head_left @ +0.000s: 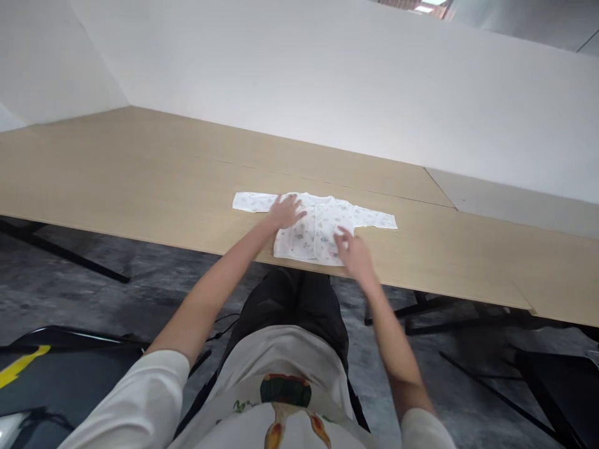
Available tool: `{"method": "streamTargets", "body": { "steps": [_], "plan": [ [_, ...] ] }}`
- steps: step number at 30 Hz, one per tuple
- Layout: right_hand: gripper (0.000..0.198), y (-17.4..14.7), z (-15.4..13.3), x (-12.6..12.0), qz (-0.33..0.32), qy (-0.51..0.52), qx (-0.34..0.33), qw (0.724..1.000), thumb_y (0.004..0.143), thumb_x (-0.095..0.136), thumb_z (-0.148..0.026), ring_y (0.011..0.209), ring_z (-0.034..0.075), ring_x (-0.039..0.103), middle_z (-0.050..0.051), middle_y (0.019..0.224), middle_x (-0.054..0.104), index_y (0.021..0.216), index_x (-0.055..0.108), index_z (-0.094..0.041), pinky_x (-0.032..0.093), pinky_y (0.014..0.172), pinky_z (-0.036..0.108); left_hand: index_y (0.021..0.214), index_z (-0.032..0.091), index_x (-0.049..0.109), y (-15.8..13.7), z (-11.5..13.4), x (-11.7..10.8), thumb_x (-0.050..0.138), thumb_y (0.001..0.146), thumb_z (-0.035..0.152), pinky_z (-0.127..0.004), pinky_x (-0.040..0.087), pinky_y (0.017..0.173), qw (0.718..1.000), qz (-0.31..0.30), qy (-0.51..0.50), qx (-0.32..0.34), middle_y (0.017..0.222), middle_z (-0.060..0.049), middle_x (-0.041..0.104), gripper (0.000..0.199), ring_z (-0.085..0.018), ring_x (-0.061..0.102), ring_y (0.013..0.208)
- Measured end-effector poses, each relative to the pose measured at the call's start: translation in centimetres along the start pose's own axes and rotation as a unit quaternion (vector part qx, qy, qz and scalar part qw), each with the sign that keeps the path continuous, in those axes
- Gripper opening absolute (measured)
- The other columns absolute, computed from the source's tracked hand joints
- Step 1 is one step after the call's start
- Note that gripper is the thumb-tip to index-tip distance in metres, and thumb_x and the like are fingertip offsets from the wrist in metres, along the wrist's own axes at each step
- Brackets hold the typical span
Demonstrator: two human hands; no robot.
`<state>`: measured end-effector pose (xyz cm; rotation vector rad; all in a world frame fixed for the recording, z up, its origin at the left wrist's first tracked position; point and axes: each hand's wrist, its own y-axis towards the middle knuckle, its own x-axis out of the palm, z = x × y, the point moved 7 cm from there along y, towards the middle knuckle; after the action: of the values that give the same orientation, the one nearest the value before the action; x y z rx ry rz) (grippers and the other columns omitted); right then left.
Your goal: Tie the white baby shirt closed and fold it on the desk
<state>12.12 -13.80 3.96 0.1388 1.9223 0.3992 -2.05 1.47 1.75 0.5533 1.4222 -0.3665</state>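
Observation:
A small white baby shirt (325,215) with a scattered print lies flat on the wooden table, both sleeves spread out to the sides. Its lower hem is close to the table's front edge, and a front overlap runs down its middle. Over the upper left of the shirt, by the left shoulder, my left hand (286,212) rests with fingers stretched out. Beside the lower right side is my right hand (353,251), its fingers bent and slightly blurred over the cloth. Whether those fingertips pinch any fabric is hard to see.
The light wood table (140,168) reaches far to both sides, against a white wall (281,75). Below on the left stands a dark chair (84,368) with a yellow strip. Another black chair (561,386) is at the lower right. Black table legs (70,252) show underneath.

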Motion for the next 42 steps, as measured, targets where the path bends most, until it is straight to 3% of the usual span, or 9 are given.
{"method": "streamTargets", "body": {
  "steps": [4,10,14,17,22,25,32,37,42],
  "plan": [
    [0.047,8.9,9.4,-4.0,0.042,-0.062,0.065,0.995,0.096,0.030,-0.030,0.108,0.029,0.060,0.016,0.115,0.066,0.132,0.053,-0.009,0.042,0.094,0.039,0.138,0.011,0.044,-0.3,-7.6,-1.9,0.022,0.096,0.044,-0.051,0.024,0.110,0.990,0.021,0.016,-0.142,0.145,-0.019,0.042,0.058,-0.031,0.036,0.135],
    [0.044,12.8,18.5,-1.8,-0.089,-0.168,0.088,0.978,0.089,0.039,-0.022,0.111,0.026,0.058,0.014,0.122,0.063,0.129,0.055,-0.012,0.040,0.096,0.035,0.133,0.017,0.051,-2.0,-14.4,-1.8,0.032,0.092,0.041,-0.047,0.032,0.104,0.980,-0.045,0.050,-0.185,0.138,-0.017,0.050,0.051,-0.032,0.044,0.128],
    [0.039,12.5,18.1,-1.4,-0.126,-0.243,0.077,0.959,0.089,0.040,-0.020,0.111,0.027,0.057,0.016,0.118,0.064,0.122,0.060,-0.013,0.037,0.097,0.041,0.123,0.019,0.059,-2.1,-15.5,-2.7,0.042,0.088,0.037,-0.049,0.028,0.105,0.979,-0.084,0.025,-0.183,0.123,-0.013,0.063,0.042,-0.030,0.054,0.119],
    [0.033,14.2,17.2,-3.5,-0.166,-0.286,0.081,0.940,0.090,0.042,-0.018,0.105,0.029,0.060,0.021,0.113,0.065,0.115,0.062,-0.008,0.040,0.090,0.043,0.110,0.018,0.064,-0.8,-15.7,-7.0,0.046,0.087,0.032,-0.050,0.029,0.104,0.980,-0.002,0.041,-0.197,0.109,-0.012,0.069,0.033,-0.030,0.058,0.112],
    [0.038,18.9,15.5,-14.5,0.014,-0.307,0.108,0.945,0.099,0.035,-0.026,0.096,0.028,0.062,0.025,0.101,0.065,0.116,0.055,0.001,0.041,0.081,0.041,0.110,0.008,0.059,0.0,-14.9,-17.8,0.039,0.095,0.040,-0.046,0.028,0.105,0.957,0.225,0.024,-0.179,0.100,-0.009,0.065,0.041,-0.027,0.055,0.114],
    [0.082,18.9,14.6,-19.1,0.089,-0.328,0.096,0.936,0.096,-0.008,-0.042,0.098,0.024,0.061,0.024,0.097,0.062,0.112,0.053,0.012,0.035,0.080,0.041,0.113,0.001,0.052,-1.4,-14.3,-20.7,0.022,0.099,0.046,-0.049,0.021,0.106,0.946,0.287,0.000,-0.154,0.102,-0.006,0.057,0.055,-0.028,0.046,0.123],
    [0.025,10.7,14.5,-13.5,-0.009,-0.376,-0.027,0.926,0.093,0.048,-0.025,0.085,0.026,0.060,0.020,0.088,0.065,0.098,0.056,-0.002,0.035,0.084,0.041,0.098,0.017,0.063,-8.6,-12.0,-13.2,0.040,0.094,0.035,-0.045,0.030,0.101,0.957,0.251,-0.011,-0.148,0.102,-0.009,0.061,0.030,-0.027,0.051,0.110],
    [0.012,3.0,15.6,-8.2,-0.063,-0.315,-0.121,0.939,0.082,0.047,-0.009,0.077,0.024,0.056,0.014,0.077,0.063,0.079,0.057,-0.013,0.036,0.084,0.037,0.094,0.021,0.067,-13.3,-11.7,-6.3,0.045,0.086,0.026,-0.045,0.036,0.096,0.963,0.207,-0.065,-0.158,0.106,-0.010,0.063,0.024,-0.029,0.052,0.107],
    [0.008,-1.6,18.1,-7.8,0.055,-0.214,-0.018,0.975,0.078,0.047,-0.017,0.081,0.026,0.054,0.014,0.080,0.060,0.075,0.054,-0.017,0.040,0.078,0.037,0.096,0.018,0.066,-14.5,-14.7,-4.3,0.049,0.080,0.024,-0.040,0.042,0.092,0.925,0.242,-0.143,-0.253,0.106,-0.011,0.065,0.025,-0.027,0.057,0.102]
  ]
}}
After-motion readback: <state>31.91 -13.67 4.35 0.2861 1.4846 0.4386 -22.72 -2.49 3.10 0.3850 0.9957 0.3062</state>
